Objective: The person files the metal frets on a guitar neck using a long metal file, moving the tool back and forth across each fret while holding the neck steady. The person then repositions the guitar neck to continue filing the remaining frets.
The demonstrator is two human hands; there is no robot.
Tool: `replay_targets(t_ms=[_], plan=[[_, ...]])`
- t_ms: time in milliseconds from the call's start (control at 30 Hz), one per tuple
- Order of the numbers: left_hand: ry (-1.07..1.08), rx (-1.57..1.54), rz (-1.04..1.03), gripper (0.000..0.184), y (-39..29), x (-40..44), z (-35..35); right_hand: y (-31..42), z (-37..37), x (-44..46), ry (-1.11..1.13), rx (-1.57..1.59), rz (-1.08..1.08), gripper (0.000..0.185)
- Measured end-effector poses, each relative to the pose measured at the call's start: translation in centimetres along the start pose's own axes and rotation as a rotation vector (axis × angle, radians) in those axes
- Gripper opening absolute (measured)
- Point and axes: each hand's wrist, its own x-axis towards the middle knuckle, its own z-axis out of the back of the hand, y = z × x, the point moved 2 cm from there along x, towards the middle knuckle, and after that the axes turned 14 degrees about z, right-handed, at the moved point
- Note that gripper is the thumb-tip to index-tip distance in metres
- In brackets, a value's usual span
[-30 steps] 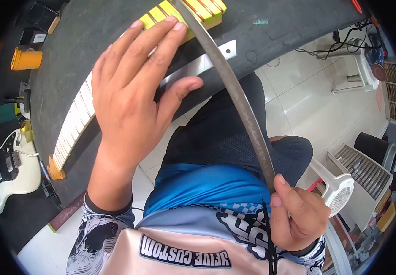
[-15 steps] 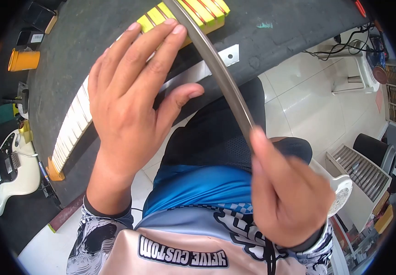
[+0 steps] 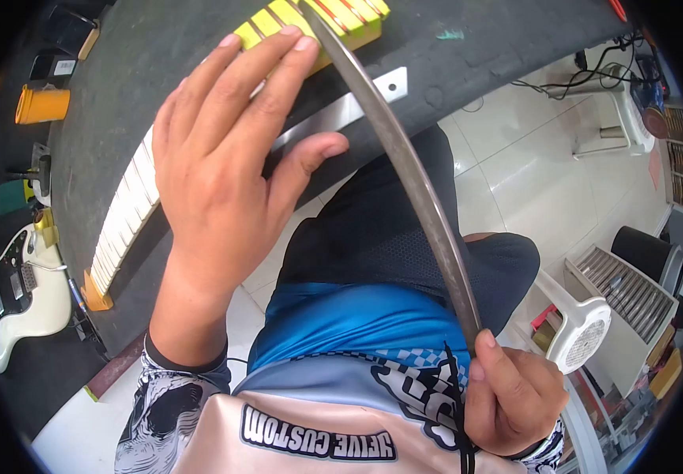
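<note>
Currently, the right hand (image 3: 519, 391) pinches the lower end of a long metal bar (image 3: 411, 182) slanting up across the yellow part of a banded neck (image 3: 126, 212). The left hand (image 3: 219, 170) lies spread over the neck, gripping nothing. Leftward is an orange container (image 3: 41, 105), its contents indistinct.

Dark bench (image 3: 484, 35), fretted guitar neck (image 3: 130, 197) lying on it, metal strip (image 3: 332, 116) alongside

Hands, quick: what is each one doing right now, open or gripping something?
Left hand: open, spread over the white-and-yellow strip.
Right hand: closed, holding the long metal bar.
</note>
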Motion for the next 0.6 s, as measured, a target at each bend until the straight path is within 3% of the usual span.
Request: replay_targets(t_ms=[67, 133, 333, 600], plan=[[-0.006, -0.002, -0.003, 0.062, 0.0, 0.0, -0.1, -0.1, -0.1, 0.9, -0.015, -0.01, 0.027, 0.046], [-0.008, 0.003, -0.003, 0.062, 0.1, 0.0, -0.1, -0.7, -0.6, 4.3, 0.107, 0.058, -0.016, 0.042], [0.002, -0.03, 0.013, 0.064, 0.0, 0.0, -0.1, -2.8, -4.3, 12.1, -0.181, 0.182, 0.08, 0.03], [0.009, -0.018, 0.012, 0.062, 0.2, -0.1, 0.0, -2.2, 0.0, 2.9, -0.132, 0.239, -0.101, 0.036]])
